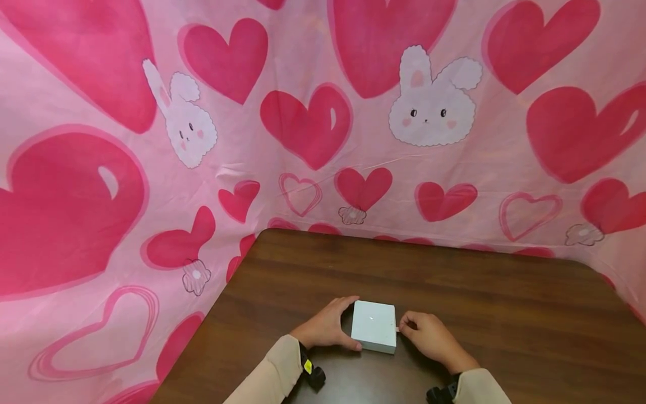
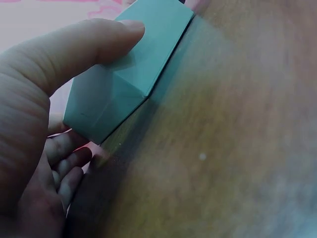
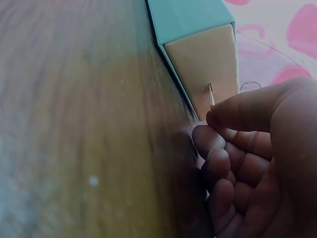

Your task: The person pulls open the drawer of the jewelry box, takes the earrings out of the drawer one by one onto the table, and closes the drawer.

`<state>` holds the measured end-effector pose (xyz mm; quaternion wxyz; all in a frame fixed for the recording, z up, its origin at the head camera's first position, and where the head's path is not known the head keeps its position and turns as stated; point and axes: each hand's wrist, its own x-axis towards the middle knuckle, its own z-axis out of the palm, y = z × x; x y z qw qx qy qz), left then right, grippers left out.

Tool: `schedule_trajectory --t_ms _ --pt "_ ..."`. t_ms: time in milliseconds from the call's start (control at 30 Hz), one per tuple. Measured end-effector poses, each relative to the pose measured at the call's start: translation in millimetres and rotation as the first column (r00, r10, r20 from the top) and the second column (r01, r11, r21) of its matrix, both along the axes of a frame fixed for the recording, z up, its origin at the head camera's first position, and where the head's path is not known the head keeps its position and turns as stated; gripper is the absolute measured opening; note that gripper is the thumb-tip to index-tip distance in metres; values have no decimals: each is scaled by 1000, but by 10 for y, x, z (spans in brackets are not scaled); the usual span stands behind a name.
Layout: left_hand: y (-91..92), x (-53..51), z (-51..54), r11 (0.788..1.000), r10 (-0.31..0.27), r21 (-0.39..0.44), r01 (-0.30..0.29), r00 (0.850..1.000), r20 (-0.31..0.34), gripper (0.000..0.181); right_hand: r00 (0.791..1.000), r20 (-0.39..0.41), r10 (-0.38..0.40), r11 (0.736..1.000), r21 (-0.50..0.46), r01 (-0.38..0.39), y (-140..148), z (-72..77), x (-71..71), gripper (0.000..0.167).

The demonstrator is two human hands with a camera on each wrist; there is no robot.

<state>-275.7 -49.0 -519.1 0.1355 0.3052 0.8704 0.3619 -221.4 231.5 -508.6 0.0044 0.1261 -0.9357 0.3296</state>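
A small pale box [image 1: 373, 324] lies flat on the brown wooden table. My left hand [image 1: 328, 324] grips it from the left, the thumb on its near side and the fingers round toward the far side. In the left wrist view the thumb presses on the light green side of the box [image 2: 153, 44]. At the box's right end my right hand [image 1: 428, 335] pinches a short ribbon tab [image 3: 211, 96] between thumb and forefinger. The tab comes out of a light inner drawer face [image 3: 203, 64], framed by the green sleeve. That face sits about level with the sleeve's edge.
The wooden table [image 1: 303, 269] stretches behind and to both sides of the box. A pink cloth with hearts and rabbit faces [image 1: 303, 67] hangs along its back and left side. Dark wrist cameras are strapped at both cuffs.
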Motion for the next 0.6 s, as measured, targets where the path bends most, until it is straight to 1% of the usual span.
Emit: schedule_trajectory --t_ms 300,600 --pt "1 -5 -4 1000 2 1 -2 1000 -30 107 1000 -6 -2 1000 9 2 23 14 0 14" --pt "-23 13 -15 1000 5 -3 -5 1000 8 106 1000 -13 6 1000 18 -5 15 14 18 15"
